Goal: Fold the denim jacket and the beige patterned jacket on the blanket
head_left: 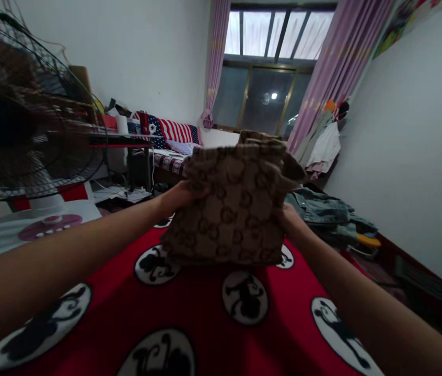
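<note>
A brown patterned garment [229,209] with darker, letter-like marks is held up over the red bedspread [201,313]. It looks folded, with a gathered edge along its top, and I cannot tell its exact kind. My left hand [192,193] grips its left side near the top, the thumb on the front face and the other fingers hidden behind the cloth. Farther down, at the right side, my right hand [289,219] is closed on the same garment, its fingers mostly hidden. The lower edge hangs close to the bedspread; whether it touches is unclear.
A wire-caged fan [28,115] stands close on the left, above a white plastic stool [52,219]. Denim clothes [323,211] lie in a pile beyond the bed's right side. Behind are a cluttered table [123,138], a flag-patterned cushion [177,131] and a curtained window [268,99].
</note>
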`<state>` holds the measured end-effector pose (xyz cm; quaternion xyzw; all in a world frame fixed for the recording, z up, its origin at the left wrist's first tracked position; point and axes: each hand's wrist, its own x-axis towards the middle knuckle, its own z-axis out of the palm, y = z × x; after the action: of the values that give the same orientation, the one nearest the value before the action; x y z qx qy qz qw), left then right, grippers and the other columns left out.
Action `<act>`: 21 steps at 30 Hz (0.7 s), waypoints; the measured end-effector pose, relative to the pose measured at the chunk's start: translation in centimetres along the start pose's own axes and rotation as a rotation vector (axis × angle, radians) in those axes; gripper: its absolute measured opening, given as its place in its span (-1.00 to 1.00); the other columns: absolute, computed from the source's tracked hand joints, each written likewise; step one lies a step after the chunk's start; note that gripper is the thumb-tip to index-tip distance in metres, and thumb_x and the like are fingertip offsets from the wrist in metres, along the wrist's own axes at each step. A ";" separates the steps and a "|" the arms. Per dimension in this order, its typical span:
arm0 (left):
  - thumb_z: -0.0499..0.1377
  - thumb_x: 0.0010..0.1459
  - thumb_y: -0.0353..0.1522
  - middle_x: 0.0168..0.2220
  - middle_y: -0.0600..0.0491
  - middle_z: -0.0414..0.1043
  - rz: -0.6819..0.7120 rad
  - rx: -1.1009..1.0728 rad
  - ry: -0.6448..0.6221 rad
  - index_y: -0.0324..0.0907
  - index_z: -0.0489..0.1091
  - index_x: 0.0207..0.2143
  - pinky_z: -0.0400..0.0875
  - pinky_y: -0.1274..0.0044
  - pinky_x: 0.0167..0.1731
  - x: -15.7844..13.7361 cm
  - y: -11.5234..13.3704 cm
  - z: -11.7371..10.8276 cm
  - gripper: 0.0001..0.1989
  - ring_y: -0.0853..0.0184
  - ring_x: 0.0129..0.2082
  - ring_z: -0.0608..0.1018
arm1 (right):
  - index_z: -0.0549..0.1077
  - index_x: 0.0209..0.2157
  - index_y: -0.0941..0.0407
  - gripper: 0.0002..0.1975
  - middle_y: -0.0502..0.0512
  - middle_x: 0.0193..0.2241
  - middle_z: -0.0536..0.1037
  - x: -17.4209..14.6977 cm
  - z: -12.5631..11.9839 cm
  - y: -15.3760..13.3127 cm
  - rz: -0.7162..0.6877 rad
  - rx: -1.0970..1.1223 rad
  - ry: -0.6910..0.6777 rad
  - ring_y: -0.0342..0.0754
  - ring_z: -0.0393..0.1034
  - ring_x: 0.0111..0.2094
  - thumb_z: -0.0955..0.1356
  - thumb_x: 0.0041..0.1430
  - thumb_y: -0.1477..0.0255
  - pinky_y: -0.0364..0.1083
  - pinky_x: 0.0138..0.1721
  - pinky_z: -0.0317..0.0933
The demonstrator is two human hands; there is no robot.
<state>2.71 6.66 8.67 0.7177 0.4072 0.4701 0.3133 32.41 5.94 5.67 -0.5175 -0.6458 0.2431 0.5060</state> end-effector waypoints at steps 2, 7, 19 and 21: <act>0.24 0.12 -0.15 0.16 -0.18 0.34 -0.023 0.310 0.223 -0.18 0.31 0.16 0.31 0.25 0.11 3.6 -0.3 0.9 -0.41 0.02 0.14 0.40 | 0.31 0.11 0.25 -0.47 0.29 -0.02 0.49 2.1 0.0 0.3 0.060 -0.148 0.150 0.15 0.43 -0.05 0.30 0.24 0.20 0.11 -0.06 0.34; 0.06 0.22 -0.02 0.35 -0.12 0.02 0.079 0.881 -0.051 -0.06 0.15 0.29 -0.14 -0.01 0.24 4.0 -5.4 6.8 -0.35 -0.07 0.35 0.01 | 0.27 0.19 0.08 -0.50 0.23 0.20 0.32 0.2 4.5 6.2 -0.097 -0.712 0.096 0.15 0.26 0.17 0.28 0.22 0.34 0.14 0.12 0.20; -0.06 0.29 -0.04 0.21 -0.06 0.30 0.219 0.960 0.052 -0.08 0.33 0.17 -0.04 0.19 0.26 0.0 -11.3 11.3 -0.47 0.10 0.25 0.26 | 0.41 0.03 0.20 -0.61 0.33 0.17 0.26 -4.0 7.3 10.2 -0.113 -0.571 0.258 0.13 0.20 0.17 0.21 0.24 0.35 0.07 0.16 0.14; -0.02 0.30 -0.14 0.18 -0.06 0.34 0.278 0.906 0.133 -0.13 0.37 0.12 0.01 0.29 0.26 -0.7 -10.9 11.2 -0.55 0.17 0.21 0.31 | 0.40 0.03 0.22 -0.57 0.38 0.17 0.24 -4.0 6.9 10.5 -0.103 -0.458 0.366 0.15 0.17 0.19 0.24 0.18 0.30 0.09 0.16 0.13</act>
<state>9.78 10.41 -4.72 0.7980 0.4904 0.3276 -0.1240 30.48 7.40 -7.29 -0.6201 -0.6074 -0.0322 0.4955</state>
